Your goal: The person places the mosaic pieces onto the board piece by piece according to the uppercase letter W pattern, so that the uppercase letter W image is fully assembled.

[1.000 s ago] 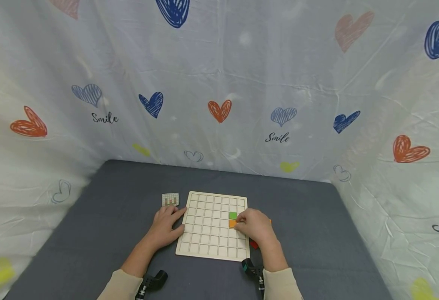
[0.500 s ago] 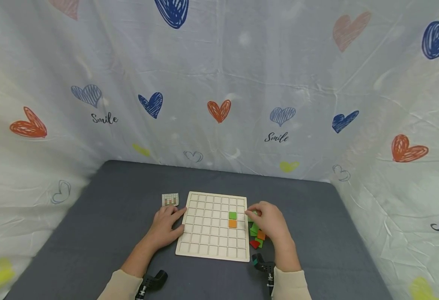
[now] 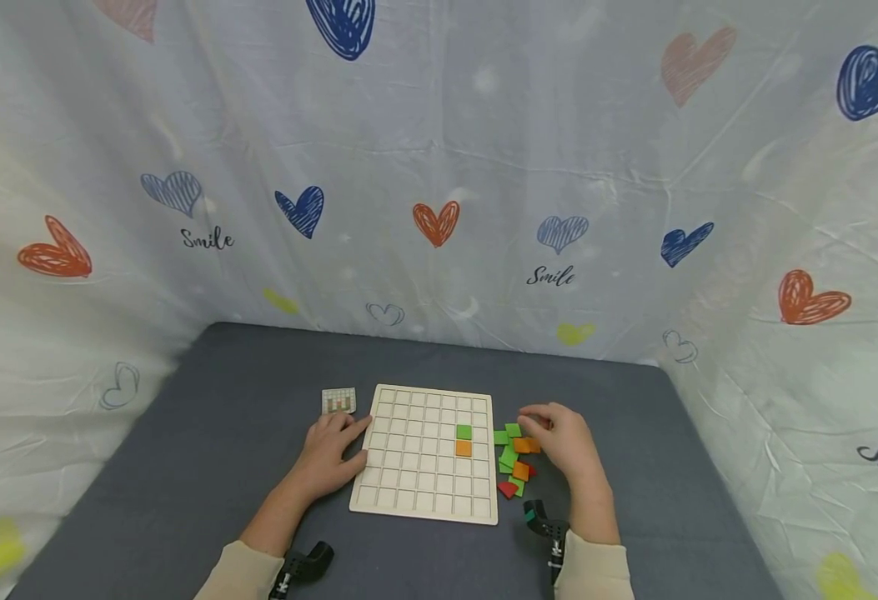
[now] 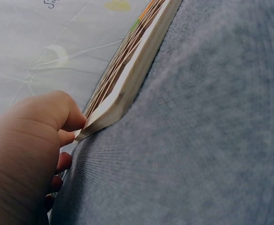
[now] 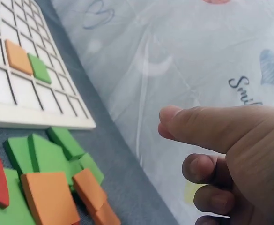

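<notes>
A pale wooden grid board (image 3: 416,479) lies on the table. One green tile (image 3: 464,432) sits in a cell, directly above an orange tile (image 3: 464,448). My left hand (image 3: 328,450) rests at the board's left edge, index finger and thumb touching it; in the left wrist view the thumb meets the board's corner. Right of the board, my right hand (image 3: 562,437) hovers beyond a pile of loose green, orange and red tiles (image 3: 509,457). Its thumb and index tips meet, and the other fingers are loosely curled (image 5: 211,199). Nothing shows between them.
Beyond the left hand lies a small patterned card (image 3: 338,399). A dark grey cloth (image 3: 258,375) covers the table. White curtains with printed hearts (image 3: 439,225) stand behind and at both sides. Each wrist carries a black camera mount (image 3: 309,563).
My right hand has left the orange tile on the board and moved right, past the loose tiles, which are uncovered now. The left hand has stayed at the board's edge.
</notes>
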A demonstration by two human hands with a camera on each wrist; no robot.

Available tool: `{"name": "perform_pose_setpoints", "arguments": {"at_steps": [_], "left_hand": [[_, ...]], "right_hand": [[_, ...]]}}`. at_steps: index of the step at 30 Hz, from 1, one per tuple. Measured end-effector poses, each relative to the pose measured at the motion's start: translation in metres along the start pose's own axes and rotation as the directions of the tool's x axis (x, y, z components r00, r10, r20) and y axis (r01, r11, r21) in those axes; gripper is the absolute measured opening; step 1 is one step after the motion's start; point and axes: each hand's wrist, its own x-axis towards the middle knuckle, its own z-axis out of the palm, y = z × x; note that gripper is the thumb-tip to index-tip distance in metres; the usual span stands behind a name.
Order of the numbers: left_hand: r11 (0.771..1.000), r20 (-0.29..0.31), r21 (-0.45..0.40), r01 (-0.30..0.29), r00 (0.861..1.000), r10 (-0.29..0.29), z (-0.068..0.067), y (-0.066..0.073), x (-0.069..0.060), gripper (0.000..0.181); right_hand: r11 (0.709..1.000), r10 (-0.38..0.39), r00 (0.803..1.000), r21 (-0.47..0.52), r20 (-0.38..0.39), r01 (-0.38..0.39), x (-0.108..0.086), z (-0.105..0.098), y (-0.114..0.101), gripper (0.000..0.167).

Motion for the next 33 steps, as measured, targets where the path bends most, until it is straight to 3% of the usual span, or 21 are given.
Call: {"name": "perform_pose_setpoints", "arguments": {"at_steps": [12, 25, 33], "left_hand": [[1.000, -0.006, 0.001, -0.010, 1.000, 0.010, -0.001, 0.001, 0.000, 0.051], [1.000, -0.002, 0.011, -0.010, 1.000, 0.010, -0.002, 0.003, 0.000, 0.052], [1.000, -0.004, 0.001, -0.006, 1.000, 0.006, -0.002, 0.003, 0.000, 0.052]], "right_hand": [[0.996, 0.047, 0.999, -0.081, -0.015, -0.048, 0.009, 0.020, 0.020, 0.026], [0.988, 0.046, 0.999, -0.146, -0.023, -0.049, 0.014, 0.038, 0.033, 0.023], [0.985, 0.049, 0.993, -0.157, -0.107, -0.065, 0.013, 0.043, 0.029, 0.019]]}}
